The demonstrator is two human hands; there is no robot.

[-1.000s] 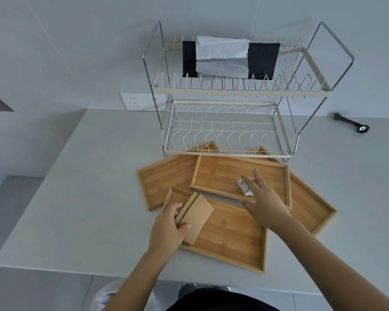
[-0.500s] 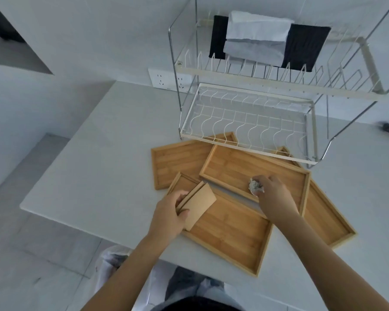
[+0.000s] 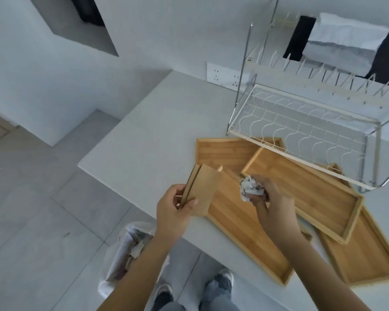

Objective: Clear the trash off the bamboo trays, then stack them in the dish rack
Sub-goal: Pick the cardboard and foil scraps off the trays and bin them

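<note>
Several bamboo trays lie overlapping on the white counter in front of the wire dish rack [image 3: 301,131]. The nearest tray [image 3: 240,230] reaches the counter's front edge; a second tray [image 3: 301,189] rests across it, a third [image 3: 222,153] lies behind, a fourth [image 3: 364,254] at the right. My left hand [image 3: 173,212] is shut on a folded piece of brown cardboard [image 3: 202,189], lifted above the near tray's left end. My right hand [image 3: 272,205] is shut on a crumpled wad of paper [image 3: 249,187], raised over the near tray.
A trash bin lined with a white bag [image 3: 130,250] stands on the floor below the counter's front edge, left of my feet. Folded black and white cloths [image 3: 339,46] sit on the rack's upper shelf. A wall socket [image 3: 222,76] is behind the rack's left side.
Both hands have lifted off the trays, the left with the cardboard and the right with the crumpled paper. My view has swung down and left, bringing the bin into sight.
</note>
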